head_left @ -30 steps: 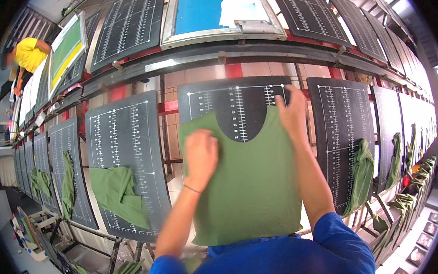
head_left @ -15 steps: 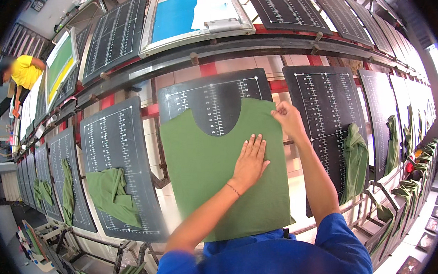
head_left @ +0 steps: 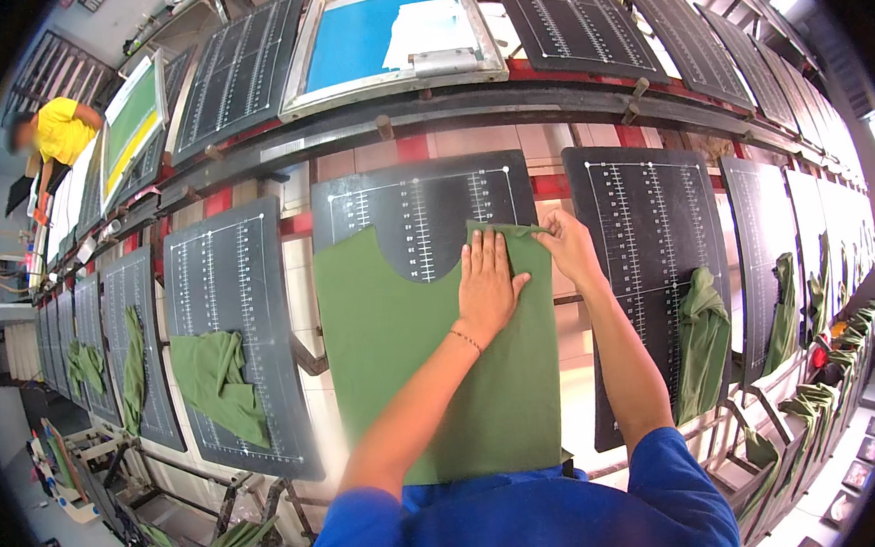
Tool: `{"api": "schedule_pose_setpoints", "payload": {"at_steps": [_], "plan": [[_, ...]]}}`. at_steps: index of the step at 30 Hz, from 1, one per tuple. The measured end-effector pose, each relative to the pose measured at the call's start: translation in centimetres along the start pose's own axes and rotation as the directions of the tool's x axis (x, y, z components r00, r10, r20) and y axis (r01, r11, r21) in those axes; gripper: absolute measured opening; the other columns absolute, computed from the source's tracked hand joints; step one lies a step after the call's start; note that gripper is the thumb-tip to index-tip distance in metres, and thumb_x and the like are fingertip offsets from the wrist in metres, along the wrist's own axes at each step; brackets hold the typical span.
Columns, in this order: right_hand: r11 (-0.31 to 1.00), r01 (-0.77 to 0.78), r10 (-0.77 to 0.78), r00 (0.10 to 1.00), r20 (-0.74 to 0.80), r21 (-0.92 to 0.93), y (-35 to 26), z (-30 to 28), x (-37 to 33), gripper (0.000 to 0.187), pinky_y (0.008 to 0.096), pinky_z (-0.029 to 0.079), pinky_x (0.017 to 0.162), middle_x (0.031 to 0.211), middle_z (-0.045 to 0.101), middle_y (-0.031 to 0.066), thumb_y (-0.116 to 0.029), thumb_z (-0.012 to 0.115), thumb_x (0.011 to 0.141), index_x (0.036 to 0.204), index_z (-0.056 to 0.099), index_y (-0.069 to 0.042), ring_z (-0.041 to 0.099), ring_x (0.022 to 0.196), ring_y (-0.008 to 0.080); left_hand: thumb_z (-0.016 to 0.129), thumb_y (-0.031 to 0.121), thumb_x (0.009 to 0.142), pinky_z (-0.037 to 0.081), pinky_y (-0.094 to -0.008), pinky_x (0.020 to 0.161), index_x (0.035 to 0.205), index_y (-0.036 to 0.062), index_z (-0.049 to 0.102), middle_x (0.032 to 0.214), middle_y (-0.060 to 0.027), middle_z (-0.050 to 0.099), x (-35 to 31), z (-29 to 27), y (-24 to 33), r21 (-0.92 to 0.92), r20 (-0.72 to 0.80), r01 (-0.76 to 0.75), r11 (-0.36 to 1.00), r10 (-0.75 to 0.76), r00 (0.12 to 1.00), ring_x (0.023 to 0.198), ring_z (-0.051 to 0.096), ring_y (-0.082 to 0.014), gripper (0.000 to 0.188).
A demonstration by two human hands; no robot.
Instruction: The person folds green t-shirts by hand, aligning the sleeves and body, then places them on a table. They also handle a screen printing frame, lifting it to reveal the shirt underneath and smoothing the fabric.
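Observation:
A green fabric panel (head_left: 404,376) with a scooped neckline lies spread over a black printing board (head_left: 352,193) marked with white scales. My left hand (head_left: 491,288) rests flat on the cloth, just right of the neckline, fingers together and stretched out. At the panel's upper right corner my right hand (head_left: 568,249) pinches the fabric edge between thumb and fingers. The neckline leaves part of the board's centre scale bare. The lower end of the panel reaches toward my blue shirt.
Neighbouring boards carry crumpled green cloths, one on the left (head_left: 219,382) and one on the right (head_left: 702,343). Beyond a dark metal rail (head_left: 349,135) lies a framed screen (head_left: 292,102) with blue mesh. Far left, a person in yellow (head_left: 63,131) stands beside another screen.
My left hand has slid up the cloth toward the neckline's right side. The panel's upper edge now lies lower on the board and looks straighter at the right, with my right hand still pinching it.

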State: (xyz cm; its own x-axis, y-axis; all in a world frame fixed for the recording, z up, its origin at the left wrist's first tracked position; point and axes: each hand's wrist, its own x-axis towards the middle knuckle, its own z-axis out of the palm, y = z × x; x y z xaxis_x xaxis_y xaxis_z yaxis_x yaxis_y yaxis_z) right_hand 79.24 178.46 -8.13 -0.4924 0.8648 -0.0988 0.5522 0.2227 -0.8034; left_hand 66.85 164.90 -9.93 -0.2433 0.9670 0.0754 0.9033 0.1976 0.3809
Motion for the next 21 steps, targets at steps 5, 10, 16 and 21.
{"api": "schedule_pose_setpoints", "payload": {"at_steps": [5,10,16,21], "plan": [[0.999,-0.014,0.015,1.000,-0.017,0.035,2.6,0.7,1.3,0.023,0.0363,0.048,0.065,0.074,0.059,0.0110,-0.012,0.074,0.079,0.090,0.056,-0.001,0.060,0.068,0.0244,0.056,0.044,0.092,0.022,-0.0498,0.116,0.142,-0.0090,0.033,0.151,-0.0243,0.030,3.3,0.4,-1.1,0.019,-0.097,0.011,1.000,-0.009,0.995,0.142,0.026,-0.0399,0.076],[0.978,0.058,-0.105,0.968,-0.227,-0.202,2.8,0.9,1.6,0.027,0.0362,0.046,0.068,0.081,0.057,0.0089,-0.015,0.072,0.084,0.095,0.051,-0.002,0.058,0.076,0.0240,0.055,0.045,0.092,0.021,-0.0504,0.116,0.143,-0.0082,0.034,0.152,-0.0239,0.030,-0.3,0.1,1.7,0.033,0.044,-0.118,0.992,0.117,0.992,0.143,0.025,-0.0395,0.077],[0.952,0.289,-0.304,0.934,-0.188,-0.103,-0.9,2.6,-3.0,0.043,0.0418,0.042,0.098,0.123,0.055,0.0212,-0.018,0.069,0.086,0.120,0.051,0.002,0.052,0.116,0.0388,0.057,0.043,0.089,0.019,-0.0511,0.117,0.142,-0.0027,0.039,0.151,-0.0215,0.033,-14.3,0.2,6.9,-0.290,0.292,-0.298,0.910,0.380,0.878,0.143,0.024,-0.0392,0.072],[0.345,-0.660,0.466,0.737,0.489,0.667,4.8,2.5,-12.9,0.064,0.0373,0.028,0.114,0.152,0.035,0.0173,-0.042,0.044,0.102,0.146,0.033,0.003,0.034,0.140,0.0267,0.059,0.021,0.089,0.023,-0.0540,0.114,0.136,-0.0030,0.044,0.147,-0.0253,0.036,-16.0,-7.9,-4.5,-0.011,0.054,0.263,0.965,-0.262,0.964,0.139,0.029,-0.0426,0.055]]}}
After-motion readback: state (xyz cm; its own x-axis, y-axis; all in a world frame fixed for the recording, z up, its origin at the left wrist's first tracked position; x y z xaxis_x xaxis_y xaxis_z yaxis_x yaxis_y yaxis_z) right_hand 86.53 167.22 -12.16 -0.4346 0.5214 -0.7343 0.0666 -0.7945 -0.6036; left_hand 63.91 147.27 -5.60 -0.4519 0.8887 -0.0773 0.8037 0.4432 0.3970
